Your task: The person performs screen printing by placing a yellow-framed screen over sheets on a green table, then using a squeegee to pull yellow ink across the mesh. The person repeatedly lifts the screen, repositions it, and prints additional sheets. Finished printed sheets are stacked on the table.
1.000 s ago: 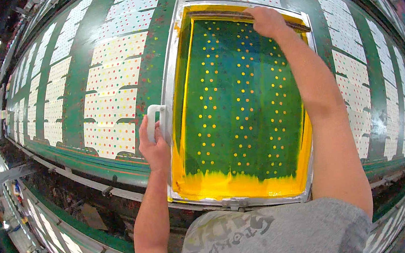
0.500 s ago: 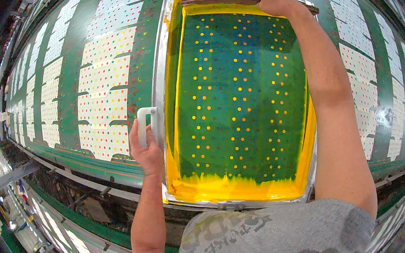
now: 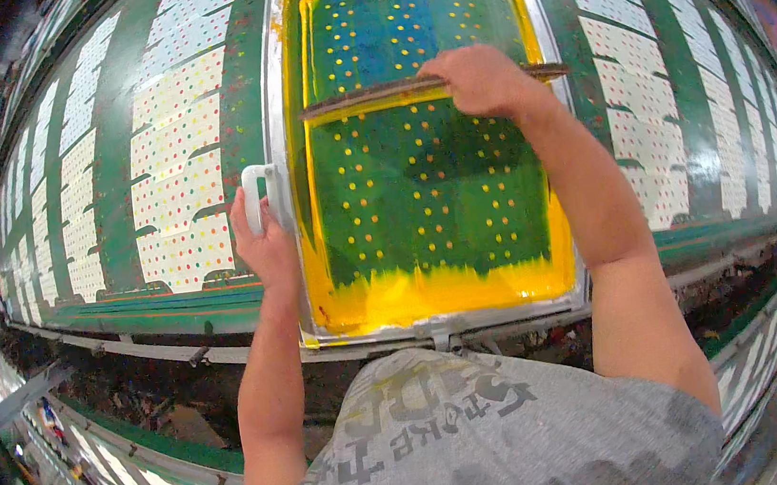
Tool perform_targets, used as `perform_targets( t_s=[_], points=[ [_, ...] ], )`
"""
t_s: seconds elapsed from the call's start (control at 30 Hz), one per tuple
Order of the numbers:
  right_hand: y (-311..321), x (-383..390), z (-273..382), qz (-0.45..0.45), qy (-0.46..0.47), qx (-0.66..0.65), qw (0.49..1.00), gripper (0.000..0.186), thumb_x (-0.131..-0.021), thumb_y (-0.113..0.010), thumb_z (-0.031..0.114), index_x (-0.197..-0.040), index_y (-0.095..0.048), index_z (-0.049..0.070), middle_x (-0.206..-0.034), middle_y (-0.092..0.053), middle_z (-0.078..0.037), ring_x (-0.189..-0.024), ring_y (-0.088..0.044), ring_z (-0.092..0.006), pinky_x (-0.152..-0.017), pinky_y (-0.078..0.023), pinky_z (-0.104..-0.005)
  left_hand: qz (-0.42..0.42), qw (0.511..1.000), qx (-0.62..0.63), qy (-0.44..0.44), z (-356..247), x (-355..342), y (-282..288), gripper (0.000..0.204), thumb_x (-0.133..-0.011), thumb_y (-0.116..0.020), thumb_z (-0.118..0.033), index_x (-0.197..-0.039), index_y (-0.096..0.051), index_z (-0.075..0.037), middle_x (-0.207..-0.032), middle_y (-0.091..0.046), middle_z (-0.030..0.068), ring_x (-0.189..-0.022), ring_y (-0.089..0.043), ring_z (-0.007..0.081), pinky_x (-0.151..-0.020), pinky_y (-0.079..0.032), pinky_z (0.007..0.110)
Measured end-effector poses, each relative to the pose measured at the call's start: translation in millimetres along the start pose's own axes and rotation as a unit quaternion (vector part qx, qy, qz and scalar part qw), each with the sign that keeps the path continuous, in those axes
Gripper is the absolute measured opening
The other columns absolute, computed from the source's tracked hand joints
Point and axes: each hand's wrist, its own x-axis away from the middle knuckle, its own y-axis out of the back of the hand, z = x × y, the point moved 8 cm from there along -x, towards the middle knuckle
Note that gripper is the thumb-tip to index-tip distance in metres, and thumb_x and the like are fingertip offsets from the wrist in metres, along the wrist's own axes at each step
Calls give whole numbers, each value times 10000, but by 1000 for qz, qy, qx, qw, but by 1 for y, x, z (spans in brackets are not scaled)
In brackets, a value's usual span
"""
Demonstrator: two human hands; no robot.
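A screen printing frame [image 3: 273, 112] with pale metal sides lies on a long green table in front of me. Its green mesh [image 3: 395, 213] carries rows of small yellow and orange dots. My right hand [image 3: 485, 83] grips a long brown squeegee [image 3: 363, 100], which lies crosswise over the mesh in the upper half of the frame. Yellow ink runs along the frame's inner edges, and a thick band of yellow ink [image 3: 443, 296] lies at the near end. At the frame's left side, my left hand [image 3: 264, 242] is wrapped round a white handle [image 3: 252, 200].
White sheets with coloured dots [image 3: 174, 171] lie in columns on the green table [image 3: 107, 207] to the left. More dotted sheets [image 3: 638, 118] lie on the right. A metal rail [image 3: 161, 350] runs along the table's near edge, close to my body.
My right hand has drawn the squeegee from the far end of the frame toward me, partway down the mesh. My left hand still holds the handle. The whole view has shifted somewhat.
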Motion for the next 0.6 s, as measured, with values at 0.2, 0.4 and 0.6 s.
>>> perform_targets(
  t_s=[0.2,0.4,0.6],
  points=[
    [-19,98,87,24,-22,-43,999,431,-882,-649,42,-1268,-779,183,-1179,-783,-143,-1140,-738,-396,-970,-599,-528,10,997,79,9,12,-1,0,474,-1045,-657,-6,-1516,-609,-34,-1408,-689,196,-1222,-735,315,-1024,-593,430],
    [-42,177,151,27,-59,-51,997,438,-859,-701,73,-1267,-782,210,-1119,-782,-115,-1109,-756,-371,-973,-607,-521,2,996,87,-16,16,-1,-1,480,-1042,-658,-48,-1518,-603,-40,-1405,-707,191,-1235,-723,390,-1043,-581,455],
    [-56,243,205,-31,-47,-48,997,414,-837,-729,67,-1236,-778,165,-1115,-771,-117,-1089,-740,-362,-1001,-584,-508,-13,998,58,-14,14,-2,1,465,-1044,-674,-87,-1504,-617,-57,-1395,-722,205,-1224,-735,398,-1016,-586,471]
  ],
)
